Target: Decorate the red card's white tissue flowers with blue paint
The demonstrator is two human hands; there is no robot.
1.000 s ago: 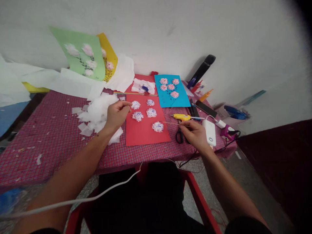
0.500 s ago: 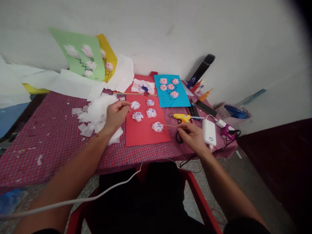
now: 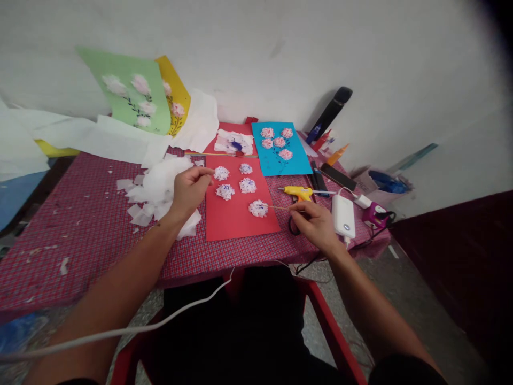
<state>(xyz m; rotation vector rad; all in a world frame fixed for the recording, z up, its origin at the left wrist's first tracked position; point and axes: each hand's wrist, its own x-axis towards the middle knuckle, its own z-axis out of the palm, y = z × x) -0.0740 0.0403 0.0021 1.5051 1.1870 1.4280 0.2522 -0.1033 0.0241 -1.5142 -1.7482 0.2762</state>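
Observation:
A red paper sheet (image 3: pixel 240 227) lies on the table with several crumpled white tissue flowers on it, speckled with purple-blue. My right hand (image 3: pixel 315 222) pinches a thin stick (image 3: pixel 278 207), its tip at the lowest flower (image 3: pixel 257 209) on the right. My left hand (image 3: pixel 190 190) hovers or rests at the sheet's left edge, index finger stretched toward the upper left flower (image 3: pixel 221 172), thumb apart below it. Whether the fingertip touches that flower I cannot tell. Behind the sheet is a white tissue (image 3: pixel 222 141) with a dark blue paint blot.
Torn white tissue (image 3: pixel 164 179) is heaped beside my left hand. Near my right hand lie a yellow glue gun (image 3: pixel 298 191), a white power bank (image 3: pixel 343 216) and a black phone (image 3: pixel 339 177). A blue flower card (image 3: pixel 298 160) lies behind; a green card (image 3: pixel 136 96) leans on the wall.
The view has shifted very slightly. Both hands stay almost in place, and the stick's tip remains at the lowest right flower.

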